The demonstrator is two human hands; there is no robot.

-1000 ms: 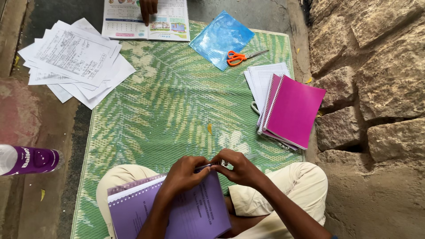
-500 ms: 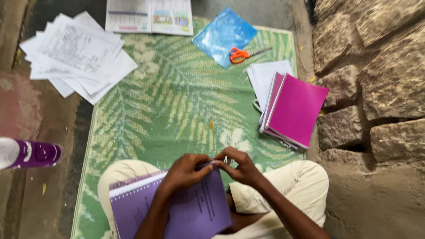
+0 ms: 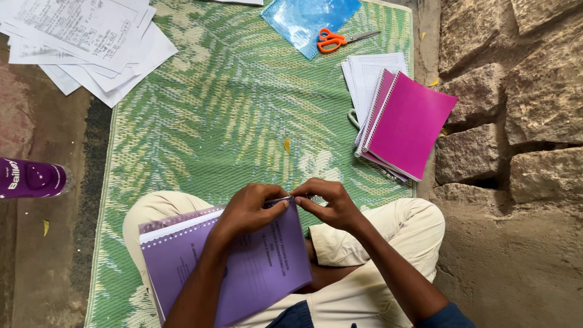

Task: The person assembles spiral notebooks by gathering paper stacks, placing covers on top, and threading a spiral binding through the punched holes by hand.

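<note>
On the green leaf-patterned mat (image 3: 243, 109), head view: a person sits cross-legged at its near edge, light trousers visible on both knees. A purple booklet (image 3: 243, 267) lies across the lap, tilted, with a punched binding edge along its upper-left side and white pages showing beneath the cover.

Left hand (image 3: 249, 209): resting on the booklet's top edge, fingers curled narrow, thumb and forefinger pinched on a thin grey metal piece (image 3: 279, 199) at the booklet's top corner. What the piece is cannot be told.

Right hand (image 3: 328, 203): just beside the left hand, fingertips closed narrow on the same corner, meeting the other end of the metal piece. Both hands touch or nearly touch each other over the booklet.

Relative to the booklet:
- Up and to the right, on the mat's right edge: a stack of spiral-bound magenta notebooks (image 3: 410, 124), lying partly over a pile of white ruled sheets (image 3: 370, 73).
- Farther up, past that stack: orange-handled scissors (image 3: 334, 40), blades shut, resting on a blue plastic sleeve (image 3: 297, 18).
- Far up and left: a loose spread of printed white papers (image 3: 85, 42), overlapping the mat's left edge onto the floor.
- Left, off the mat: a purple bottle (image 3: 30, 179) lying on the bare ground.
- Right: a rough stone wall (image 3: 516, 91) alongside the mat.

A small yellow leaf (image 3: 286, 144) lies mid-mat, between booklet and scissors.
</note>
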